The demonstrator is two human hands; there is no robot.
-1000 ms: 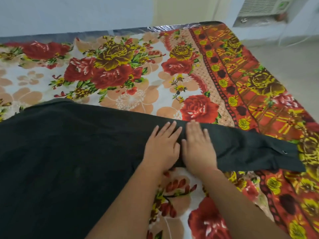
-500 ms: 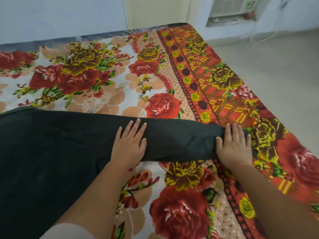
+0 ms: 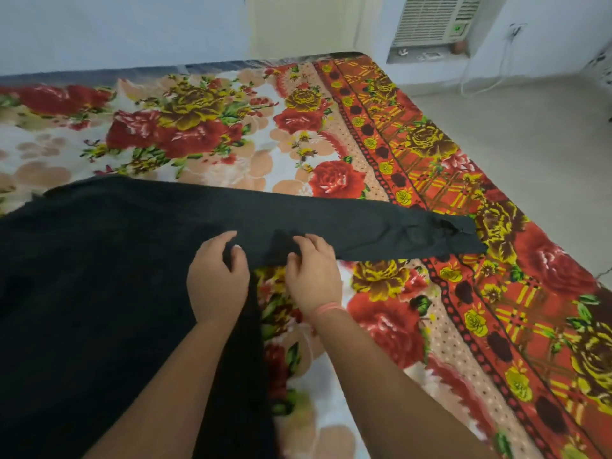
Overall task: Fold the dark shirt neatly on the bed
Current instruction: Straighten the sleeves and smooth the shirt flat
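The dark shirt [image 3: 99, 276] lies spread over the left half of the bed [image 3: 231, 134], which wears a floral sheet. One long sleeve [image 3: 381, 226] stretches flat to the right, its buttoned cuff near the red border. My left hand [image 3: 217, 279] rests where the sleeve joins the body, fingers curled and pinching the cloth. My right hand [image 3: 313, 273], a thin pink band at its wrist, sits just beside it and pinches the sleeve's near edge. A small ridge of fabric is bunched between the two hands.
The bed's right edge runs diagonally down the right side, with bare pale floor [image 3: 530, 144] beyond it. A window air conditioner [image 3: 433, 21] and a hanging cable sit at the far wall. A wall borders the bed's far side.
My right hand slid back from the cuff end of the sleeve to the shoulder, next to my left hand. Both hands went from flat palms to curled fingers gripping cloth.
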